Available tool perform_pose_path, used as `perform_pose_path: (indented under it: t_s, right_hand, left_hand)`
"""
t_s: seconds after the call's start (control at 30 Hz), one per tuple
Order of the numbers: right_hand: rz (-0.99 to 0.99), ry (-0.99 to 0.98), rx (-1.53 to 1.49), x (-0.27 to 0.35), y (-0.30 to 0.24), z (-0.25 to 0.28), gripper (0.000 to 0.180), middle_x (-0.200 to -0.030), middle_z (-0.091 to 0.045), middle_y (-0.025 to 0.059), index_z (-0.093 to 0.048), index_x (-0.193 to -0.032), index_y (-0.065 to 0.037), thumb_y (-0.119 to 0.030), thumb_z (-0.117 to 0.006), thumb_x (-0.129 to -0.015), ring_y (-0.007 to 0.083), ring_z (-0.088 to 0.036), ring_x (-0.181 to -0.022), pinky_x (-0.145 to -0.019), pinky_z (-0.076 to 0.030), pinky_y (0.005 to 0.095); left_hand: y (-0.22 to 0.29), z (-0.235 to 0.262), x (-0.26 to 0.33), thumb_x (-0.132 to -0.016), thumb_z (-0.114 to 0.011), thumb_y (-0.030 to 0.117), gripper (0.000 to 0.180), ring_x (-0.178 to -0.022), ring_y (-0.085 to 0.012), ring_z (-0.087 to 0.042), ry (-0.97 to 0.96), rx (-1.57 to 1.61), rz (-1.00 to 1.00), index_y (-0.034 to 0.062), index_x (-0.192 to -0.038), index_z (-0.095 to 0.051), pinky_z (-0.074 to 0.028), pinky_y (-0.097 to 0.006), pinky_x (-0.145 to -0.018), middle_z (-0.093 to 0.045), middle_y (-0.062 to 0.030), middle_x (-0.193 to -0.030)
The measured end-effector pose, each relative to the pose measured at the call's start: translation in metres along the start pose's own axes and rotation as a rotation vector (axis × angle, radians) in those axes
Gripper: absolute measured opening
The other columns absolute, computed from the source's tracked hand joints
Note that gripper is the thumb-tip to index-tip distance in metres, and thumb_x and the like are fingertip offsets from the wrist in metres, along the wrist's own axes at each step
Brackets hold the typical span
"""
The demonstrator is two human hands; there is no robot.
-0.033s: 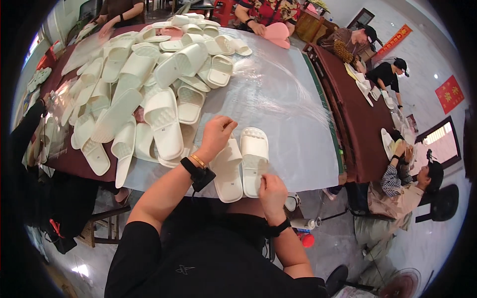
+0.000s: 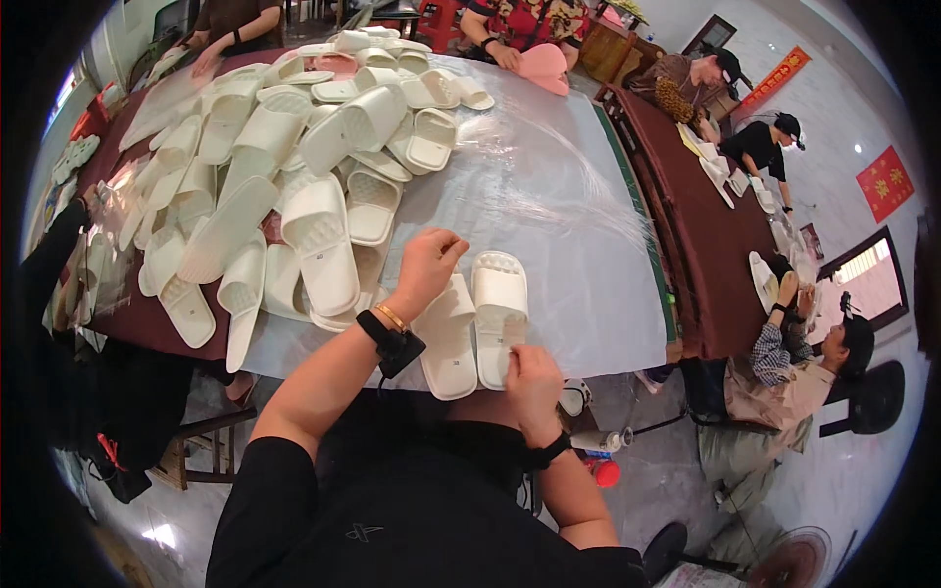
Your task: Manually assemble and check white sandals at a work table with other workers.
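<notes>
Barely anything is shifted since the earlier frame: the pink piece (image 2: 544, 69) across the table is turned a bit, and approx. the same spots are kept by both hands. Two white slippers, the L slipper (image 2: 450, 343) & R slipper (image 2: 498, 328), are laid side by side at the near table edge, soles down, toes pointed away, prob. so both are kept within easy reach. By the R hand (image 2: 534, 377), the R slipper's heel is met at its outer side; its fingers are curled in, thumb & index close tog., but whether heel or thin film is pinched can't be told. The L hand (image 2: 431, 263) is held above the L slipper's toe, which is hidden by it; its fingertips are pressed tog., & whether anything is pinched btwn them can't be seen. Further L, a big pile of slippers (image 2: 323, 240) is heaped, likely kept to one side so work room is left on the pale sheet (image 2: 578, 294). Clear film (image 2: 588, 220) is strewn beyond. The pink piece is held by a co-worker's hand (image 2: 505, 56). Off R, more slippers are set on a brown-covered table (image 2: 711, 274).
</notes>
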State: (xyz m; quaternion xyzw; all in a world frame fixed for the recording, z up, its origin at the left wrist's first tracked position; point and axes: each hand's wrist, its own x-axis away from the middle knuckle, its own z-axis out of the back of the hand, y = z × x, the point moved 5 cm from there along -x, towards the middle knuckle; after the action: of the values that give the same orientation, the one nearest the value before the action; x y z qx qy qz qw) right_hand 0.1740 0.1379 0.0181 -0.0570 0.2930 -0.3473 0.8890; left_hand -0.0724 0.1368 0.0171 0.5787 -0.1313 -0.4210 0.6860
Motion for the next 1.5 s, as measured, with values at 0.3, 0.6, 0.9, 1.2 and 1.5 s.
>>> perform_pose_path:
  t_s: [0.3, 0.6, 0.9, 1.2, 1.5]
  right_hand:
    - [0.119, -0.208, -0.508, 0.011, -0.068, -0.027, 0.009, -0.076, -0.059, 0.0128, -0.061, -0.084, -0.004, -0.004, -0.064, -0.076, 0.0325, -0.059, -0.072, -0.064, -0.048, 0.0412]
    - [0.285, -0.259, -0.411, -0.022, -0.023, -0.031, 0.011, -0.079, -0.061, 0.0122, -0.063, -0.085, -0.005, -0.001, -0.062, -0.075, 0.0318, -0.059, -0.079, -0.07, -0.048, 0.04]
    - [0.406, -0.16, -0.291, -0.049, 0.009, -0.045, 0.012, -0.08, -0.06, 0.0124, -0.062, -0.085, -0.002, 0.002, -0.057, -0.074, 0.0298, -0.059, -0.082, -0.072, -0.049, 0.0382]
    - [0.432, -0.094, -0.264, -0.052, 0.014, -0.048, 0.013, -0.086, -0.061, 0.0122, -0.062, -0.086, -0.001, -0.001, -0.056, -0.075, 0.0297, -0.06, -0.085, -0.074, -0.05, 0.0374]
    - [0.415, -0.117, -0.214, -0.044, 0.013, -0.049, 0.016, -0.09, -0.063, 0.0108, -0.064, -0.089, -0.004, -0.001, -0.058, -0.074, 0.0278, -0.062, -0.087, -0.076, -0.051, 0.0367]
  left_hand:
    - [-0.005, -0.042, 0.002, -0.083, -0.065, 0.018, 0.021, -0.074, -0.0294, -0.06, -0.174, -0.045, -0.055, -0.0026, -0.086, -0.068, -0.047, -0.037, -0.068, -0.064, -0.0169, -0.079]
    - [-0.011, -0.043, -0.002, -0.082, -0.064, 0.021, 0.025, -0.074, -0.0301, -0.062, -0.232, -0.122, 0.02, -0.0032, -0.089, -0.068, -0.048, -0.037, -0.069, -0.066, -0.0187, -0.083]
    - [-0.023, -0.065, -0.025, -0.083, -0.061, 0.024, 0.028, -0.079, -0.0305, -0.065, -0.381, -0.095, 0.14, -0.0003, -0.094, -0.069, -0.05, -0.036, -0.073, -0.068, -0.0191, -0.086]
    - [-0.028, -0.096, -0.031, -0.079, -0.066, 0.027, 0.029, -0.081, -0.0269, -0.067, -0.542, -0.032, 0.177, 0.0045, -0.097, -0.072, -0.051, -0.035, -0.075, -0.071, -0.0152, -0.09]
    - [-0.027, -0.097, -0.021, -0.084, -0.063, 0.029, 0.028, -0.079, -0.0177, -0.064, -0.516, 0.109, 0.245, 0.0083, -0.1, -0.073, -0.05, -0.031, -0.075, -0.071, -0.012, -0.087]
